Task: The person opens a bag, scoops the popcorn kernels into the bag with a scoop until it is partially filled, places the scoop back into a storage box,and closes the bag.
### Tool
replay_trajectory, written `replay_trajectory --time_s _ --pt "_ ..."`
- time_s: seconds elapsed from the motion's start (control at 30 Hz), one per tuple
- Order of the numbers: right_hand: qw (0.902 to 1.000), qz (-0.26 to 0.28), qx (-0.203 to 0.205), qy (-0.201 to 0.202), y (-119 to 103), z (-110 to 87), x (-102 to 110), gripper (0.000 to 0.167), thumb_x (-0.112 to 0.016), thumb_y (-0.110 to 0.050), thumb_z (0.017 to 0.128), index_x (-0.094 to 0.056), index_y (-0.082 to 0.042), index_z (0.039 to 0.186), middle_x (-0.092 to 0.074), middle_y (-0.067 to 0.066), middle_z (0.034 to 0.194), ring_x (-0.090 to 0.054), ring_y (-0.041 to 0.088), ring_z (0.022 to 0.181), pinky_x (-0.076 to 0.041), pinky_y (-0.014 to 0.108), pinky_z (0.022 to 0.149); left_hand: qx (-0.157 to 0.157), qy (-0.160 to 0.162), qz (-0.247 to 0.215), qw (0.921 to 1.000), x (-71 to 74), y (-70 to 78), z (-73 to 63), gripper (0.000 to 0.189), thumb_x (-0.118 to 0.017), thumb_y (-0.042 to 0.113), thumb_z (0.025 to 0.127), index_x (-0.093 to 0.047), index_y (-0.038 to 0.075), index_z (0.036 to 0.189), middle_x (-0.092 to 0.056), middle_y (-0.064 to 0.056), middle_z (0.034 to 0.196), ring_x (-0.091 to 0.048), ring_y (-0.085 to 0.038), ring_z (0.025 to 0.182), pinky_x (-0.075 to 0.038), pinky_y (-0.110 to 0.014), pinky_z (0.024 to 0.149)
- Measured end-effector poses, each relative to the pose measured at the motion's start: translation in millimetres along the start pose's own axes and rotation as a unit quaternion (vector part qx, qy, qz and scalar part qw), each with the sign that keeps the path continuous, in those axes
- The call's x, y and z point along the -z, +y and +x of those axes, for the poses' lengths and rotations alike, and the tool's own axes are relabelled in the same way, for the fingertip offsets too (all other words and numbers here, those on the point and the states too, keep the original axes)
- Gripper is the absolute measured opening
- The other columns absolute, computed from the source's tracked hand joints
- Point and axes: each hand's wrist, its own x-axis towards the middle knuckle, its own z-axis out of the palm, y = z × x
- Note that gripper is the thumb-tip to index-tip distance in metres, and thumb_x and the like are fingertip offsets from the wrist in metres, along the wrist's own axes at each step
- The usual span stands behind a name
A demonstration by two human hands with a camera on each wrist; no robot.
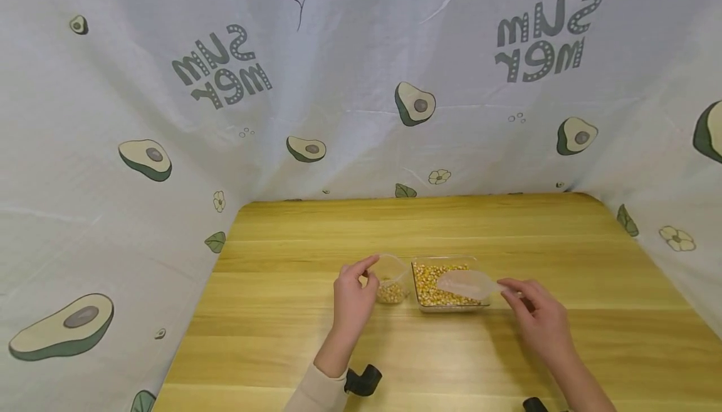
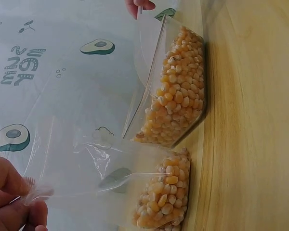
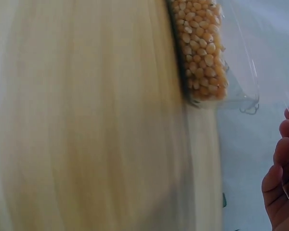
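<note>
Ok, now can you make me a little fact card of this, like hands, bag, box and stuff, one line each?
Left hand: the left hand pinches the top edge of the clear bag
Right hand: the right hand holds the pale scoop by its handle
Bag: stands on the table, corn kernels at the bottom
Box: the clear box sits right of the bag, also holding corn kernels
Scoop: above the box
Backdrop: the pale sheet has avocados, leaves and flowers
</note>
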Motion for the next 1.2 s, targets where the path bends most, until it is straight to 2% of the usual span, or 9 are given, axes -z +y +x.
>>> replay_trajectory --time_s 0.23,0.37,0.57,0.8,0.93,1.2 --pt "0.9987 -0.017 0.047 -0.014 2.6 10.3 8.1 0.026 -0.072 0.007 0.084 -0.075 -0.008 0.105 -0.06 -0.002 0.083 -0.044 -0.008 0.06 -0.036 0.012 0.05 0.003 0.004 -0.009 1.0 0.6 -1.6 0.2 0.035 -0.058 -0.005 0.089 -0.074 0.007 0.118 -0.066 -0.018 0.098 -0.04 -0.014 0.071 -0.026 -0.011 0.045" --pt "0.997 -0.031 0.067 -0.026 2.8 14.4 11.0 0.027 -0.073 0.006 0.083 -0.075 -0.008 0.105 -0.061 -0.001 0.084 -0.04 -0.006 0.057 -0.033 0.012 0.049 0.006 0.007 -0.008 0.9999 0.2 -0.6 0.9 0.035 -0.058 -0.004 0.09 -0.074 0.008 0.118 -0.067 -0.017 0.096 -0.045 -0.016 0.074 -0.029 -0.013 0.048" --pt "0.9931 -0.065 0.09 -0.039 -2.2 18.4 12.9 0.026 -0.075 0.004 0.081 -0.075 -0.011 0.102 -0.063 -0.003 0.083 -0.038 -0.007 0.06 -0.031 0.012 0.051 0.01 0.006 -0.018 0.9998 -0.3 -1.3 0.0 0.036 -0.057 -0.005 0.09 -0.075 0.009 0.118 -0.064 -0.012 0.09 -0.039 -0.009 0.063 -0.028 -0.012 0.047" --pt "0.9853 -0.102 0.131 -0.04 -6.3 22.3 9.8 0.029 -0.08 0.003 0.072 -0.077 -0.011 0.098 -0.064 -0.005 0.079 -0.038 -0.009 0.061 -0.032 0.012 0.052 0.009 0.007 -0.027 0.9996 -1.8 -3.3 0.4 0.037 -0.057 -0.005 0.09 -0.075 0.011 0.118 -0.063 -0.011 0.088 -0.03 -0.002 0.051 -0.026 -0.012 0.044" --pt "0.9864 -0.091 0.131 -0.04 -7.2 21.9 6.6 0.03 -0.08 0.004 0.072 -0.077 -0.01 0.098 -0.064 -0.005 0.079 -0.038 -0.009 0.061 -0.032 0.011 0.052 0.013 0.006 -0.031 0.9994 -2.3 -4.3 -0.2 0.038 -0.057 -0.005 0.09 -0.075 0.012 0.119 -0.063 -0.011 0.089 -0.028 -0.001 0.049 -0.026 -0.012 0.043" --pt "0.9912 -0.072 0.097 -0.053 -5.0 18.2 -0.7 0.027 -0.08 0.003 0.074 -0.077 -0.01 0.098 -0.064 -0.005 0.077 -0.038 -0.009 0.06 -0.033 0.01 0.051 0.003 0.011 -0.04 0.9991 -3.8 -6.7 -0.9 0.038 -0.056 -0.006 0.09 -0.075 0.011 0.118 -0.065 -0.019 0.092 -0.029 0.0 0.05 -0.027 -0.011 0.044"
